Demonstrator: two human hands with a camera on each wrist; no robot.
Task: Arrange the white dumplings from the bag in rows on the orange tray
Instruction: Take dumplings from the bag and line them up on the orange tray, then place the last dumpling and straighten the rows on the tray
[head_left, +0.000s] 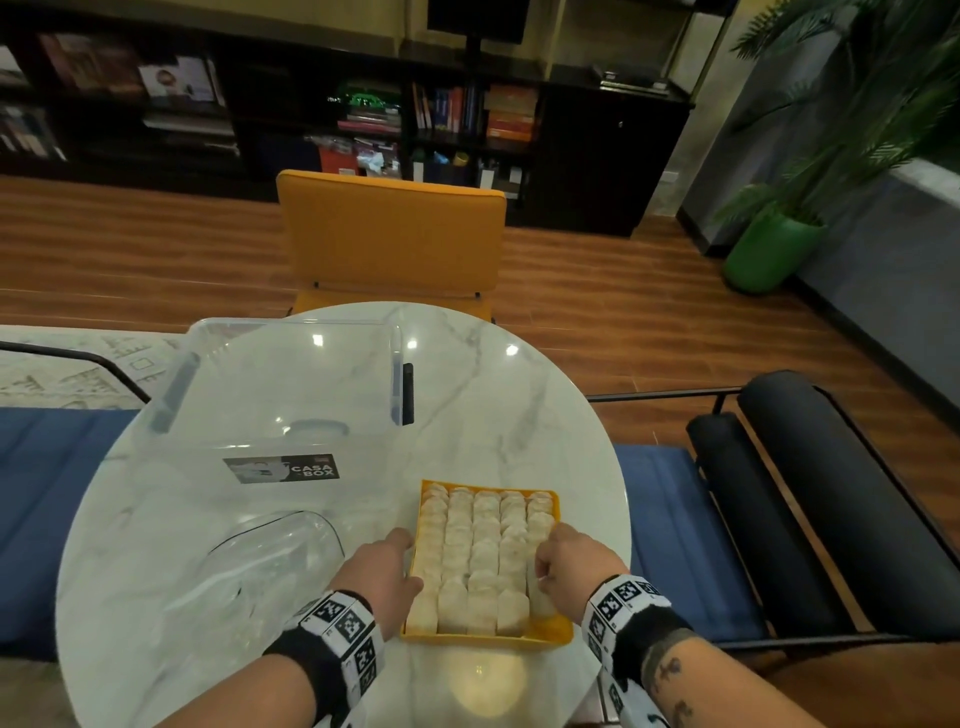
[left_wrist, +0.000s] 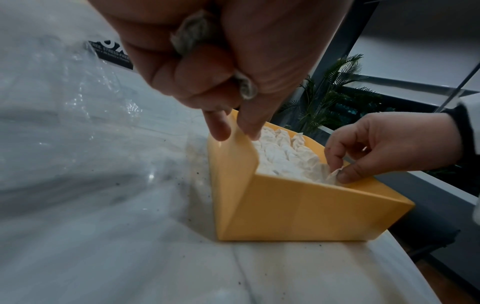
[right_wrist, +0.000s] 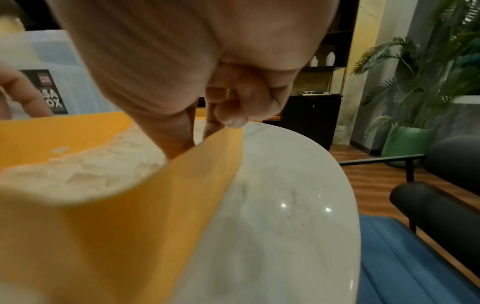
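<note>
The orange tray (head_left: 550, 631) lies near the table's front edge, filled with white dumplings (head_left: 483, 551) in several rows. My left hand (head_left: 408, 543) is at the tray's left wall. In the left wrist view its thumb and forefinger (left_wrist: 235, 131) pinch that wall (left_wrist: 233, 164), and a pale crumpled thing (left_wrist: 192, 33) sits under its curled fingers. My right hand (head_left: 540, 569) is over the right-hand column; its thumb and forefinger (left_wrist: 335, 174) pinch a dumpling (left_wrist: 333, 177) by the tray's near right corner. The clear plastic bag (head_left: 270, 561) lies flat to the tray's left.
A clear storage box (head_left: 291, 395) with a black label stands at the back left of the round marble table (head_left: 519, 395). An orange chair (head_left: 389, 234) is behind the table, and a black armchair (head_left: 805, 493) stands to the right.
</note>
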